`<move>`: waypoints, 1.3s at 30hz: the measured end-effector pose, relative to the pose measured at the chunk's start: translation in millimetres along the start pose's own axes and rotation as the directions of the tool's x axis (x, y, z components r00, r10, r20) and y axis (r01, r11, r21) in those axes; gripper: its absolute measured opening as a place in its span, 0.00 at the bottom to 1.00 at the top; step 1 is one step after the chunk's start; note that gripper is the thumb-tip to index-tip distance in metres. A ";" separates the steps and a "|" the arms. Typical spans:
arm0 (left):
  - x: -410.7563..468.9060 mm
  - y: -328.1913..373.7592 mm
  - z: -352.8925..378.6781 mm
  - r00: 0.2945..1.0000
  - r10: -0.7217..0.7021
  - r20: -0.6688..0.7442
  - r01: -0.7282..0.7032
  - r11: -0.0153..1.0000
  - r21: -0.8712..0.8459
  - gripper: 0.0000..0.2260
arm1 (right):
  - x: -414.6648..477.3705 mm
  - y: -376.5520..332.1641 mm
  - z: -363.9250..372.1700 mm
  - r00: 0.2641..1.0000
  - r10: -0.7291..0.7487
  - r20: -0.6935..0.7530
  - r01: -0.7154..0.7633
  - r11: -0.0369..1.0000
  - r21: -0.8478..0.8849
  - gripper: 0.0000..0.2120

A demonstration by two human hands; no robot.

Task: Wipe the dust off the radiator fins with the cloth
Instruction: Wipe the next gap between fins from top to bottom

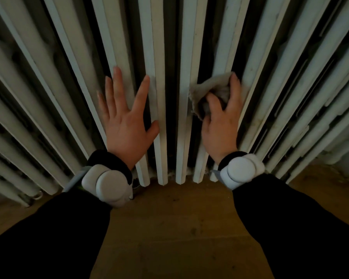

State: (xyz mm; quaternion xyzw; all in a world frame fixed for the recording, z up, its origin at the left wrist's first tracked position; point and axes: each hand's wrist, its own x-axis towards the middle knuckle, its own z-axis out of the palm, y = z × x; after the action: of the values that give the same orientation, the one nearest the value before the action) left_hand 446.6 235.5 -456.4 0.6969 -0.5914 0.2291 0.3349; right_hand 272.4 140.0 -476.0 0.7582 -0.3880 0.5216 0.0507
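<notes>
Head view: right hand (222, 121) bunches cloth (212, 91) against radiator fin (222, 65), wiping step underway. Left hand (125, 121) flat, fingers spread, braces on radiator. Next: likely slide cloth along fin, then neighbouring gap.

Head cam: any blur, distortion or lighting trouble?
Head view: dim light; radiator fins fan outward from wide-angle distortion; slight motion blur on the right hand and cloth; left hand sharper; sleeves nearly black, no glare.

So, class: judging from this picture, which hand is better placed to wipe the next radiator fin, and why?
Right. The right hand grips the cloth, pressed against the fins. The left hand lies spread on other fins and holds nothing.
</notes>
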 end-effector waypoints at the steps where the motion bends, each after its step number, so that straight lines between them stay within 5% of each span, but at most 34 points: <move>1: -0.8 -1.4 1.8 1.000 0.009 -0.003 -0.009 1.000 -0.008 0.37 | -7.4 3.5 4.6 1.000 0.021 0.020 -0.021 1.000 0.008 0.19; 13: -33.0 -12.3 34.3 0.995 0.032 0.091 -0.026 0.998 -0.061 0.38 | -65.4 34.3 35.5 0.967 0.209 0.146 -0.222 0.972 0.074 0.29; 18: -42.7 -15.8 42.2 0.992 0.024 0.125 -0.015 0.997 -0.073 0.41 | -80.2 32.6 34.9 0.979 0.084 0.185 -0.072 0.995 -0.073 0.19; 32: -61.2 -17.7 43.1 0.978 0.023 0.208 -0.012 0.998 -0.055 0.43 | -118.2 43.0 32.8 0.914 0.136 0.382 -0.070 0.981 -0.180 0.22; 35: -55.3 -16.5 37.6 0.985 0.038 0.166 -0.031 0.998 -0.047 0.41 | -106.4 42.8 22.5 0.931 0.187 0.313 -0.167 0.982 -0.091 0.18; 39: -33.9 -19.0 28.4 0.998 0.015 0.063 -0.011 0.998 -0.066 0.39 | -73.0 25.2 4.7 0.986 0.110 0.126 -0.117 0.992 0.051 0.16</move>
State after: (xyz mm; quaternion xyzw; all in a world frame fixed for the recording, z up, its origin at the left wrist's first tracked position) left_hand 456.3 238.7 -503.4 0.6886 -0.6134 0.1895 0.3371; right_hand 248.4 159.4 -547.1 0.7666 -0.4177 0.4870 -0.0252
